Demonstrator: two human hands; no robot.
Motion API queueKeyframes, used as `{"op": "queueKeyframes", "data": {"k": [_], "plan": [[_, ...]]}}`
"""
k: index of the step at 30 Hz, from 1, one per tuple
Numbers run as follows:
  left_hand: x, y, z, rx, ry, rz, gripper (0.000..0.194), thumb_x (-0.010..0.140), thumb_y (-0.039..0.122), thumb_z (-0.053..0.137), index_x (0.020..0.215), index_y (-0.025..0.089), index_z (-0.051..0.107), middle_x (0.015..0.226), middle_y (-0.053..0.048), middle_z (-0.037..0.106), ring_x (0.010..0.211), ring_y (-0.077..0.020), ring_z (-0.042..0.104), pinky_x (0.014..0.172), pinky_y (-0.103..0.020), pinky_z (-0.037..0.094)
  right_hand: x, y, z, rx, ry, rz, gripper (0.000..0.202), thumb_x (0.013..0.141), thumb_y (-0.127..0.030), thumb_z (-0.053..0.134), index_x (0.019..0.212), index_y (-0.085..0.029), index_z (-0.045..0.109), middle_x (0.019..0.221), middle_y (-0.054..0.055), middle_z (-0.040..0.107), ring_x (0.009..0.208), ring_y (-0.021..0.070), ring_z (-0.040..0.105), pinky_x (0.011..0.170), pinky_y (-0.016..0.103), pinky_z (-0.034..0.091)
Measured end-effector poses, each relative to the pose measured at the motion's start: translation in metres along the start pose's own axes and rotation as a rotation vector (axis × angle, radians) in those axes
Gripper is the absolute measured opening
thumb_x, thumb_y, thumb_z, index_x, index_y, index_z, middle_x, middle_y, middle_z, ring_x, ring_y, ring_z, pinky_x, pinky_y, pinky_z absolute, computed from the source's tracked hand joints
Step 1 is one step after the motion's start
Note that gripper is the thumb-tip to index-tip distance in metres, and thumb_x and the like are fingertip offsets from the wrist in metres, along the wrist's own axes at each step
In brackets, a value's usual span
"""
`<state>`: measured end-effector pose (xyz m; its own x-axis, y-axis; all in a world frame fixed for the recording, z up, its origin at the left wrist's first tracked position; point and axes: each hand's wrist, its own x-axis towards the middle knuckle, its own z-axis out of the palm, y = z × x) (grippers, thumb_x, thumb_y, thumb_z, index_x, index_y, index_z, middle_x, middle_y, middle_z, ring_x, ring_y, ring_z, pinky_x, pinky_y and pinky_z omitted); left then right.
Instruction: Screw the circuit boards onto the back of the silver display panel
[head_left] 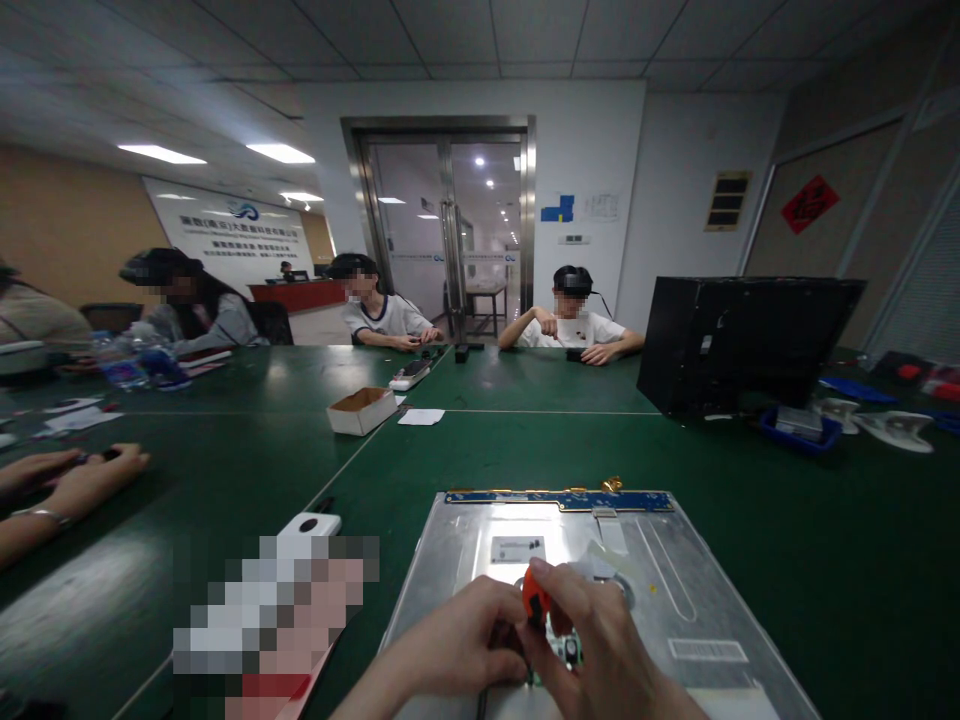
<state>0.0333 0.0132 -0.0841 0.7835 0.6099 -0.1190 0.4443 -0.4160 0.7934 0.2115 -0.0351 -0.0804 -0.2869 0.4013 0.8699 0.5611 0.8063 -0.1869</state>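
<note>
Flat metal display panel [697, 585], bare silver back, squarish, lying on the smooth green table [570, 440] right in front of the wearer. Narrow blue circuit strip [619, 502] along its far edge, pale flat ribbon cable [610, 530] running off it. Right hand [596, 635]: grip closed, thumb and fingers pinching an orange-and-black tool handle [534, 592] over the panel, by a partly hidden green circuit board [571, 652]. Left hand [476, 630]: fingers curled in beside the handle; can't tell if that grip pinches anything.
</note>
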Motion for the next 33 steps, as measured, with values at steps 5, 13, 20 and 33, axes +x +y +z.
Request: {"op": "queueKeyframes", "data": {"k": [5, 13, 20, 33], "plan": [[0.0001, 0.0030, -0.0003, -0.030, -0.003, 0.016, 0.005, 0.072, 0.012, 0.063, 0.072, 0.015, 0.060, 0.069, 0.004, 0.051, 0.062, -0.0108, 0.047, 0.053, -0.019, 0.034, 0.0004, -0.0026, -0.0040, -0.060, -0.026, 0.036, 0.040, 0.094, -0.022, 0.042, 0.133, -0.016, 0.037, 0.084, 0.007, 0.071, 0.058, 0.0176, 0.063, 0.055, 0.030, 0.053], [-0.0005, 0.0004, -0.0001, 0.004, -0.004, 0.008, 0.010, 0.076, 0.018, 0.065, 0.085, 0.016, 0.066, 0.074, 0.002, 0.058, 0.067, -0.0131, 0.050, 0.059, -0.020, 0.041, 0.0010, -0.0037, -0.0030, -0.089, 0.007, 0.033, 0.033, 0.098, -0.027, 0.037, 0.130, -0.015, 0.038, 0.079, 0.005, 0.069, 0.055, 0.0152, 0.061, 0.053, 0.027, 0.051], [-0.0005, 0.0001, 0.0005, -0.004, -0.001, 0.003, 0.009, 0.074, 0.015, 0.064, 0.084, 0.016, 0.066, 0.079, 0.001, 0.060, 0.071, -0.0138, 0.052, 0.064, -0.021, 0.042, -0.0005, 0.0013, -0.0004, -0.031, -0.006, 0.012, 0.037, 0.099, -0.029, 0.036, 0.133, -0.016, 0.034, 0.081, 0.005, 0.069, 0.057, 0.0162, 0.061, 0.052, 0.027, 0.050], [0.0015, 0.0024, 0.0011, -0.089, 0.000, 0.034, 0.009, 0.070, 0.008, 0.064, 0.075, 0.016, 0.066, 0.066, 0.005, 0.052, 0.058, -0.0097, 0.046, 0.051, -0.019, 0.033, -0.0045, 0.0021, 0.0018, -0.083, 0.018, 0.062, 0.038, 0.099, -0.029, 0.037, 0.134, -0.015, 0.034, 0.076, 0.004, 0.069, 0.051, 0.0154, 0.060, 0.049, 0.028, 0.050]]}}
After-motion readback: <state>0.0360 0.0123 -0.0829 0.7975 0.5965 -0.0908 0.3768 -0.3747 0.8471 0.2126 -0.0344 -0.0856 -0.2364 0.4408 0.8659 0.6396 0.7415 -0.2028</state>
